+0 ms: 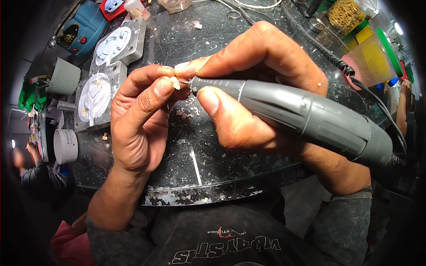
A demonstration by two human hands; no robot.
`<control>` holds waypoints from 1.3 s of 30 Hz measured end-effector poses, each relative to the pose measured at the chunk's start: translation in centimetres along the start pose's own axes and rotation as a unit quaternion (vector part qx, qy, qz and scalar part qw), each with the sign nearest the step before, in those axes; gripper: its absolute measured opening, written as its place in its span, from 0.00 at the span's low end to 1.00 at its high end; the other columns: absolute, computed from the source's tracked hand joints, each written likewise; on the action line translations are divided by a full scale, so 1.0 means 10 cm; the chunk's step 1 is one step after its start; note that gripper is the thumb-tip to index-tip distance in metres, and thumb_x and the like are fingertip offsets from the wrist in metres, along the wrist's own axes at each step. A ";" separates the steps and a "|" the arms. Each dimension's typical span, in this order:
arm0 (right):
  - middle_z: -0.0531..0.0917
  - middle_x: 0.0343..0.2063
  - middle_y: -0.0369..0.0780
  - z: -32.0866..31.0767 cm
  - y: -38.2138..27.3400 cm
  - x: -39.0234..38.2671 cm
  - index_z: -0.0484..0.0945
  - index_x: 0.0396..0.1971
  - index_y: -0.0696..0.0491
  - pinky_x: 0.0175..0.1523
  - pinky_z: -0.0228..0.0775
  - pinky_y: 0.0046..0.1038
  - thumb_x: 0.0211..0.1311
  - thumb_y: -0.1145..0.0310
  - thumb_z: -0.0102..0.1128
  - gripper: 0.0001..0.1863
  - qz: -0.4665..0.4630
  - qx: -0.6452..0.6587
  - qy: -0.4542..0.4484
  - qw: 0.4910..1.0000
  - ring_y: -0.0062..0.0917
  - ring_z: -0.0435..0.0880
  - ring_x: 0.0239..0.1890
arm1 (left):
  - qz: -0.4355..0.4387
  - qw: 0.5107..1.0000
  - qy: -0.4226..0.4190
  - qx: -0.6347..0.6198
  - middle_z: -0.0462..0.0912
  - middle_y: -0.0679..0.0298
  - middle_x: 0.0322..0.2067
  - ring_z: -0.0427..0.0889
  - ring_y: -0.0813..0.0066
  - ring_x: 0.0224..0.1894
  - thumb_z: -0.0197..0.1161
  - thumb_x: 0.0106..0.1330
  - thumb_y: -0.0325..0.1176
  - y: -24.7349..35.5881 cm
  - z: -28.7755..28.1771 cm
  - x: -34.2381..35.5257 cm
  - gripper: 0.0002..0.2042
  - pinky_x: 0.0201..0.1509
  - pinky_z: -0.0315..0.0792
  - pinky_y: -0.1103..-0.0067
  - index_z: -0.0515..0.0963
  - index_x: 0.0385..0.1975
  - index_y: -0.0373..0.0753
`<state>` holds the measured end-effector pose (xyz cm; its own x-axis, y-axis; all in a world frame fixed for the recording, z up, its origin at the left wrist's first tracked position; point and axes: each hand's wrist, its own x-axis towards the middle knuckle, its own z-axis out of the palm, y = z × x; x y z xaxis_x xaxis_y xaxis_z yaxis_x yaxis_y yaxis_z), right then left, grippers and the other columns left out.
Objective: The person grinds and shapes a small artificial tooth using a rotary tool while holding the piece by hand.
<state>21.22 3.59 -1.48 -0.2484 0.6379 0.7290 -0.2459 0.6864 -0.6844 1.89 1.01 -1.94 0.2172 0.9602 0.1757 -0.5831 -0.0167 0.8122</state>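
Observation:
Between the thumb and fingertips of my left hand (138, 113) is a small cream-coloured piece that looks like an artificial tooth (175, 83). My right hand (266, 51) is closed round a dark grey rotary handpiece (306, 113), gripping it near its narrow nose. A thin metal bur (185, 82) sticks out of the nose and meets the tooth, or comes very close; I cannot tell which. Both hands are over the bench, fingertips nearly touching.
Left on the dusty black bench (213, 164) lie two metal flask halves (138, 42) filled with pale plaster. A blue machine (86, 26), a white tub (65, 146) and a green-lidded container (388, 53) stand around. A coiled cord (317, 48) crosses the right. People work nearby.

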 end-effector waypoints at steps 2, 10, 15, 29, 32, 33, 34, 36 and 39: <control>0.83 0.35 0.44 -0.02 -0.17 0.05 0.73 0.36 0.60 0.51 0.80 0.31 0.52 0.81 0.61 0.11 0.057 -0.112 -0.052 0.991 0.31 0.86 0.43 | 0.002 1.000 0.010 0.005 0.83 0.53 0.41 0.83 0.70 0.43 0.59 0.66 0.24 0.01 -0.01 -0.01 0.09 0.53 0.76 0.74 0.78 0.44 0.32; 0.80 0.23 0.41 0.08 0.00 0.02 0.78 0.28 0.60 0.31 0.73 0.18 0.39 0.77 0.69 0.12 -0.095 -0.084 0.053 0.990 0.21 0.83 0.25 | -0.055 0.997 0.047 -0.027 0.83 0.61 0.40 0.83 0.73 0.44 0.60 0.67 0.26 0.03 0.05 0.00 0.09 0.53 0.76 0.75 0.78 0.44 0.35; 0.81 0.26 0.41 0.11 0.02 0.00 0.79 0.31 0.61 0.31 0.75 0.20 0.41 0.76 0.69 0.13 -0.075 -0.089 0.064 0.991 0.21 0.84 0.26 | -0.001 0.999 0.044 0.026 0.84 0.55 0.40 0.84 0.70 0.44 0.59 0.68 0.26 0.02 0.08 -0.02 0.08 0.52 0.76 0.76 0.77 0.45 0.33; 0.84 0.37 0.50 -0.01 -0.16 0.02 0.69 0.41 0.60 0.46 0.75 0.26 0.55 0.77 0.63 0.15 -0.007 -0.124 -0.046 0.991 0.30 0.85 0.42 | 0.045 0.995 0.070 0.063 0.85 0.52 0.42 0.85 0.70 0.43 0.62 0.64 0.21 0.03 0.16 -0.06 0.12 0.53 0.78 0.77 0.79 0.47 0.29; 0.83 0.36 0.49 -0.01 -0.16 0.03 0.69 0.40 0.59 0.47 0.75 0.27 0.56 0.77 0.63 0.15 -0.011 -0.113 -0.043 0.993 0.35 0.85 0.46 | -0.004 0.999 0.036 0.037 0.82 0.53 0.48 0.81 0.70 0.51 0.60 0.65 0.23 0.06 0.06 -0.08 0.14 0.60 0.72 0.76 0.77 0.51 0.30; 0.82 0.35 0.49 -0.01 -0.17 0.03 0.69 0.40 0.59 0.47 0.75 0.28 0.56 0.76 0.63 0.14 -0.002 -0.107 -0.044 0.993 0.38 0.84 0.48 | -0.004 0.999 0.036 0.037 0.82 0.53 0.48 0.81 0.70 0.51 0.60 0.65 0.23 0.06 0.04 -0.09 0.14 0.60 0.72 0.76 0.77 0.51 0.30; 0.82 0.33 0.47 -0.01 -0.19 0.03 0.70 0.40 0.58 0.51 0.76 0.32 0.56 0.78 0.63 0.14 0.023 -0.089 -0.039 0.995 0.40 0.84 0.49 | -0.007 1.000 0.012 0.016 0.82 0.54 0.47 0.81 0.71 0.50 0.60 0.65 0.24 0.06 0.02 -0.09 0.14 0.59 0.72 0.77 0.77 0.51 0.31; 0.82 0.34 0.47 0.00 -0.20 0.01 0.70 0.40 0.59 0.53 0.76 0.34 0.56 0.79 0.62 0.14 0.040 -0.074 -0.033 0.996 0.40 0.84 0.49 | -0.010 1.000 -0.012 -0.005 0.82 0.55 0.47 0.82 0.72 0.50 0.61 0.65 0.24 0.05 0.03 -0.08 0.15 0.59 0.73 0.77 0.76 0.51 0.31; 0.82 0.35 0.46 0.01 -0.24 0.01 0.70 0.40 0.59 0.55 0.76 0.37 0.56 0.81 0.61 0.13 0.064 -0.053 -0.024 0.996 0.40 0.84 0.48 | 0.003 0.999 0.017 -0.039 0.84 0.51 0.41 0.85 0.68 0.45 0.60 0.65 0.23 0.04 0.08 -0.07 0.12 0.54 0.78 0.75 0.78 0.48 0.28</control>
<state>21.68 1.96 0.22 -0.3169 0.7074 0.6318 -0.1086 0.6347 -0.7651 2.18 0.05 -1.30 0.1876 0.9690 0.1608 -0.6435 -0.0025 0.7654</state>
